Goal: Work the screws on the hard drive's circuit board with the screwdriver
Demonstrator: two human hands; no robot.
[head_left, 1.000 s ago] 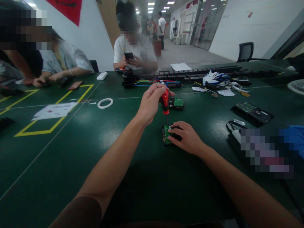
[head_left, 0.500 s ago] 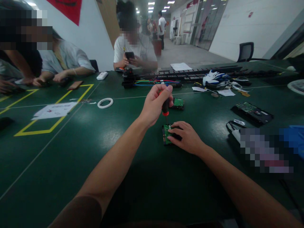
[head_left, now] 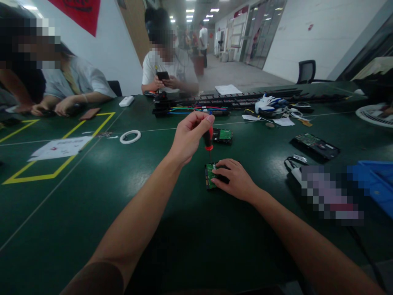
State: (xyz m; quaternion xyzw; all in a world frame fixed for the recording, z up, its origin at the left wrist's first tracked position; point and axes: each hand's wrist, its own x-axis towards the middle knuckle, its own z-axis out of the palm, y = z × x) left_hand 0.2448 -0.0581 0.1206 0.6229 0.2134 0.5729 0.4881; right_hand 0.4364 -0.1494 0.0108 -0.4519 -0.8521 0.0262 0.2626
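My left hand point(head_left: 190, 134) pinches the top of a red-and-black screwdriver point(head_left: 208, 139) between thumb and index finger. The shaft points down, its tip at the upper edge of a hard drive point(head_left: 209, 177) with a green circuit board; exact contact is too small to tell. My right hand point(head_left: 235, 178) grips that drive from the right, its fingers bent over the board and covering much of it. Beyond the screwdriver lies a second hard drive point(head_left: 225, 135), part green board and part black.
A larger black drive point(head_left: 316, 146) lies to the right, near a blue tray point(head_left: 376, 180). A tape roll point(head_left: 130, 137) and a printed sheet point(head_left: 61, 147) are on the left. Gloves point(head_left: 270, 105) and cables lie at the back. A person point(head_left: 167, 76) sits opposite, holding a phone.
The view has swung slightly right, shifting everything leftward in the picture. My left hand's lower fingers have come off the screwdriver handle, baring more of it. My right hand keeps its place on the drive.
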